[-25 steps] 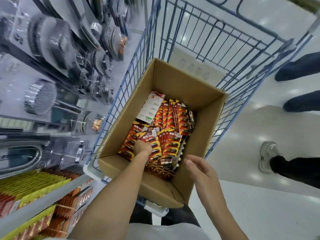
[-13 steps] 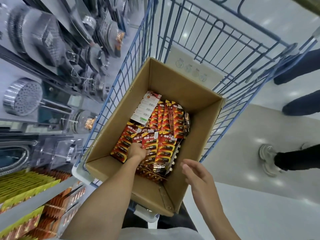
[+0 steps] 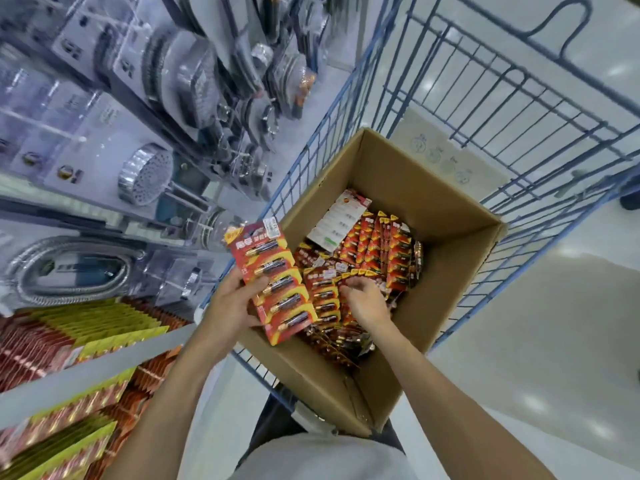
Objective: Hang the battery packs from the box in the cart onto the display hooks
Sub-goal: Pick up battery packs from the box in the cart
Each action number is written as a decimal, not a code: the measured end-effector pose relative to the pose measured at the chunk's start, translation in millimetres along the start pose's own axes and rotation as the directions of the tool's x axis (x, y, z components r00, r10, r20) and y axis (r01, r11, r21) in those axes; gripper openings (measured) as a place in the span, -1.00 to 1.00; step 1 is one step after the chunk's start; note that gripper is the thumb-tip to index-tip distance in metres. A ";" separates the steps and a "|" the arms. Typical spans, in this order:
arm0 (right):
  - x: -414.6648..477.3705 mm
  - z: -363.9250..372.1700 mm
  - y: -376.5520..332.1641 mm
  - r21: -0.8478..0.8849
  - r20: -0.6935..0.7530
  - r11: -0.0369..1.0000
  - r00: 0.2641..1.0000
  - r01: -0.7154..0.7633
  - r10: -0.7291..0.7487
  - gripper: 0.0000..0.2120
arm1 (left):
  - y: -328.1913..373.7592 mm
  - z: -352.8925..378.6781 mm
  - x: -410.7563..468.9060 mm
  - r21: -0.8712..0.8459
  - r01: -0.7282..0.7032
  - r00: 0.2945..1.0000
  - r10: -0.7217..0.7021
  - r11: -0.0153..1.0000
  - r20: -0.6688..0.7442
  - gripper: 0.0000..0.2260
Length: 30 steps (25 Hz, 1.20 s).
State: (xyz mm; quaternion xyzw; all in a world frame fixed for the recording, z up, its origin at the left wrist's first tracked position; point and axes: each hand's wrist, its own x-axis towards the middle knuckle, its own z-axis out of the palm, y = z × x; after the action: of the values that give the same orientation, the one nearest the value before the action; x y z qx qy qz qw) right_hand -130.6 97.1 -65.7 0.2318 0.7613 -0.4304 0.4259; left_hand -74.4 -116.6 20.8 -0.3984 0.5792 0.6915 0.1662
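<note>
A: In our blue wire cart (image 3: 332,133), the brown cardboard box (image 3: 433,209) holds red-and-yellow carded battery packs (image 3: 381,244). Our left hand (image 3: 227,306) grips one strip (image 3: 273,282) over its left rim; our right hand (image 3: 363,301) curls among the rest, hold unclear.
B: Likely light, bendy card; we'd pinch its edge.

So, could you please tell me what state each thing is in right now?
left hand, gripping battery strip
battery strip, held above box left wall
right hand, inside box, fingers curled on packs, grip unclear
box, open, partly full
cart, holding box
</note>
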 end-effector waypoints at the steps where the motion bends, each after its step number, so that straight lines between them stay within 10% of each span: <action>1: 10.6 10.8 -2.3 -0.051 0.052 0.998 0.998 -0.027 0.030 -0.59 | -3.6 -7.0 -6.9 -0.016 -0.004 1.000 0.004 1.000 -0.019 -0.74; 6: 59.1 64.5 15.9 -0.169 0.105 0.981 0.988 -0.093 0.111 -0.72 | -9.6 -25.4 -32.0 0.040 -0.028 0.995 0.032 0.999 -0.095 -0.80; 15: 82.2 114.3 41.5 -0.140 -0.204 0.981 0.973 -0.133 0.103 -0.18 | -23.4 -44.8 -48.1 0.002 0.035 0.993 -0.035 0.999 -0.111 -0.76; 26: 95.6 97.4 41.0 -0.347 0.137 0.917 0.978 0.197 -0.158 -0.71 | -25.9 -53.2 -49.5 0.003 0.022 0.995 -0.022 1.000 -0.093 -0.74; 30: 56.5 64.4 34.6 -0.147 0.005 0.958 0.968 0.247 -0.249 -0.74 | -17.5 -53.8 -54.5 -0.033 -0.014 0.999 0.012 0.999 -0.043 -0.72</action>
State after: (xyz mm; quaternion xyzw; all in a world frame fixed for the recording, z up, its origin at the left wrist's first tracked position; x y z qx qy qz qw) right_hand -106.7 59.4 -146.6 0.1052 0.8168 -0.4217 0.3794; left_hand -8.8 -149.4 49.0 -0.4119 0.5737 0.6934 0.1427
